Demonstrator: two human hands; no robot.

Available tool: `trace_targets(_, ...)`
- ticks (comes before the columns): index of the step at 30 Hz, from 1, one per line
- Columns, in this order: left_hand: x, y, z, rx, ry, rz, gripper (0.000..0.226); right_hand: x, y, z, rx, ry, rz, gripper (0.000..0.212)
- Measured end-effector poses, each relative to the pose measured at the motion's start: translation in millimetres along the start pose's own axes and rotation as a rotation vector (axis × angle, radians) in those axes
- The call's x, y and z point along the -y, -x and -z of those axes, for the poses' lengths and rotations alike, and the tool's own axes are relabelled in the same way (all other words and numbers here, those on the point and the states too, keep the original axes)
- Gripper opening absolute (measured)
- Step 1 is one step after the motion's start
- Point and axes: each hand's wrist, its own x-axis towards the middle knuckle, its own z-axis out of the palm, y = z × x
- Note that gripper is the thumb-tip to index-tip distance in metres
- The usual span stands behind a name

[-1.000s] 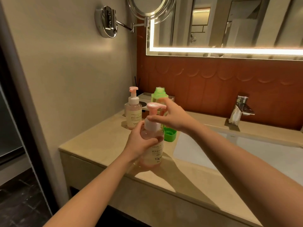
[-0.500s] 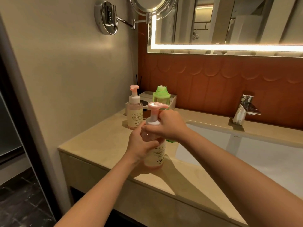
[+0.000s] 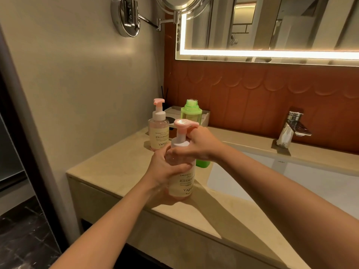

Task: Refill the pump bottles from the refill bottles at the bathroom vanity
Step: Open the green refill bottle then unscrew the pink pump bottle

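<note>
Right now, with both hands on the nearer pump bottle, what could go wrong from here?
1. The green refill bottle stands uncapped just behind the right hand; a bump could tip it and spill.
2. The left hand grips the nearer pump bottle close to the front edge of the counter while the right hand grips its pump; a slip might send it to the floor.

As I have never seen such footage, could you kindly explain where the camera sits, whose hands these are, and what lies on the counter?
There is no machine: a person wears one camera on the head, looking down at their own bare hands. The left hand grips the body of a pump bottle near the front edge of the counter; the right hand grips its white collar. Behind stand a second pump bottle and a green refill bottle with its cap off. The sink and tap are to the right.
</note>
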Motion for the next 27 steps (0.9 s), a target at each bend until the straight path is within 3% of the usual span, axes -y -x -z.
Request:
trace_targets(6,0.7,-2.8,4.1,0.073,0.05,0.03,0.063,-1.5,-1.2,-2.2,-0.001,-0.061,-0.008,0.026)
trace_targets(12,-1.6,-4.9,8.8,0.131,0.014,0.064,0.076,-6.8,-3.7,-6.0,0.0,-0.118,0.01,0.026)
trace_targets(15,-0.6,-5.0,10.4,0.17,0.032,0.088,0.087,-8.7,-4.9,-7.1,0.052,-0.132,0.041,0.035)
trace_targets(20,0.6,-3.6,10.5,0.182,0.066,0.069,0.07,-9.8,5.8,7.0,0.235,-0.27,0.034,0.034)
trace_targets(22,0.4,-2.0,7.7,0.165,0.079,0.041,0.069,-10.4,16.2,17.0,0.269,-0.367,0.026,0.046)
trace_targets(24,0.8,-1.3,5.2,0.137,0.069,0.016,0.075,-9.7,22.6,18.9,0.214,-0.298,0.0,0.054)
trace_targets(27,4.6,-1.7,2.4,0.098,0.041,0.012,0.08,-2.6,23.0,0.1,-0.09,-0.048,-0.049,0.057)
